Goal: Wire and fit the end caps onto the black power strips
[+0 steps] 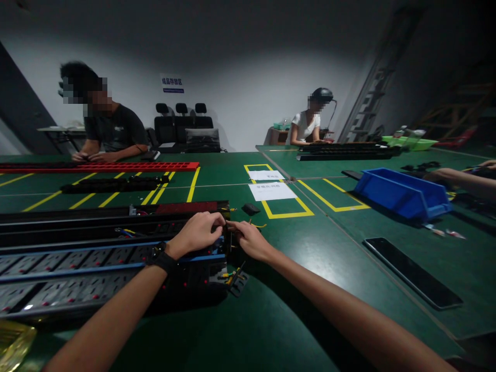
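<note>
Long black power strips (127, 281) with rows of sockets and red dots lie side by side at the left. My left hand (198, 232), wearing a dark wristband, rests over the right end of the strips, its fingers bent and closed. From the right, my right hand (251, 240) meets it at that same end, index finger stretched towards the left fingertips and the others curled. What the fingers pinch there is too small and hidden to make out. Just below, a dark end piece (238, 284) hangs off a strip beside yellow-green wires (228, 275).
A dark phone (413, 271) and a blue bin (403, 194) are on the green table's right side. White paper labels (272, 191) lie ahead, near a small black piece (250, 208). Two people work across the table; another person's arm (465, 178) reaches in at right.
</note>
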`<state>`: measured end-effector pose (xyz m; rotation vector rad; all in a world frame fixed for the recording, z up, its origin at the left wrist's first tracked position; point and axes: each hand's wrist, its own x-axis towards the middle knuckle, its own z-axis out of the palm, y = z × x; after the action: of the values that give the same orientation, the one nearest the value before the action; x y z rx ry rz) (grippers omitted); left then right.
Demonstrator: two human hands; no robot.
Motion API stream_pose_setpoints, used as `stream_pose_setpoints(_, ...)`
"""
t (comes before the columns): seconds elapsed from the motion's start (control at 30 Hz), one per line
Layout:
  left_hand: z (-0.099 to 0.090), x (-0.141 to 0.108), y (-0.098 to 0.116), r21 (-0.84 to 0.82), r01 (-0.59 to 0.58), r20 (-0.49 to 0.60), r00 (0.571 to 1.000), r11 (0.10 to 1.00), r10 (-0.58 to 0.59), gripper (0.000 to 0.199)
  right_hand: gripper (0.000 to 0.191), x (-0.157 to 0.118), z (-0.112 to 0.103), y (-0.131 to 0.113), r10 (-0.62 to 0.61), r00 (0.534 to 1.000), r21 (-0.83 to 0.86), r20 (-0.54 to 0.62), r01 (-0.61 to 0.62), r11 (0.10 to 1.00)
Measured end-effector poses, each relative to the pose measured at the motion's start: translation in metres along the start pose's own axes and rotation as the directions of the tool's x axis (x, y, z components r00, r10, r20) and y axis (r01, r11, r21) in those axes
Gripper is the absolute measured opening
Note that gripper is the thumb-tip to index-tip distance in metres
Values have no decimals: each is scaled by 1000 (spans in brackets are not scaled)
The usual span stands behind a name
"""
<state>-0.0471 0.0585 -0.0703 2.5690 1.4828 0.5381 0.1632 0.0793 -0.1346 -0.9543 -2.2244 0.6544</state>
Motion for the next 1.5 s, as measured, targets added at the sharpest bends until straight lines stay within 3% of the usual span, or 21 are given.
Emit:
stream_pose_setpoints(0.13,0,1,0,-61,3,18,1000,998,-2,14,48,2,-2,2,-37,999,14,16,37,999)
stream_pose_setpoints(0.3,-1,-1,1,120,-14,-51,999,993,20,12,24,2,-15,9,-10,980,-65,-198,-3,998)
stream_pose_setpoints(0.33,-2,-2,2,148,-21,-73,997,989,32,11,17,2,-20,10,-3,981,-36,-192,-4,999)
stream_pose_setpoints(0.4,-5,-2,3,150,-43,-99,993,988,59,9,9,2,-31,12,9,1000,124,-22,-6,992)
stream_pose_setpoints(0.5,-10,-3,4,43,-111,-39,993,993,113,9,23,2,-39,15,-41,948,370,314,-82,926)
stream_pose_setpoints(0.57,-12,-3,5,-30,-146,39,988,989,147,15,35,2,-39,16,-72,918,416,389,-105,903)
stream_pose_setpoints(0.77,-10,-1,5,-126,-185,193,959,975,207,16,43,1,-28,17,-96,951,400,293,-31,916)
stream_pose_setpoints(1.07,-5,-1,4,-185,-162,231,952,969,203,15,43,-1,-26,15,-108,958,308,265,22,951)
stream_pose_setpoints(1.23,-9,-3,3,-220,-134,208,961,966,181,11,47,1,-39,14,-52,950,397,308,-79,915)
stream_pose_setpoints(1.37,-8,-2,1,-256,-130,202,962,958,185,12,65,0,-39,9,49,944,485,327,-212,848)
stream_pose_setpoints(1.5,-3,-1,1,-236,-155,216,954,959,207,21,65,0,-31,2,18,955,467,295,-161,869)
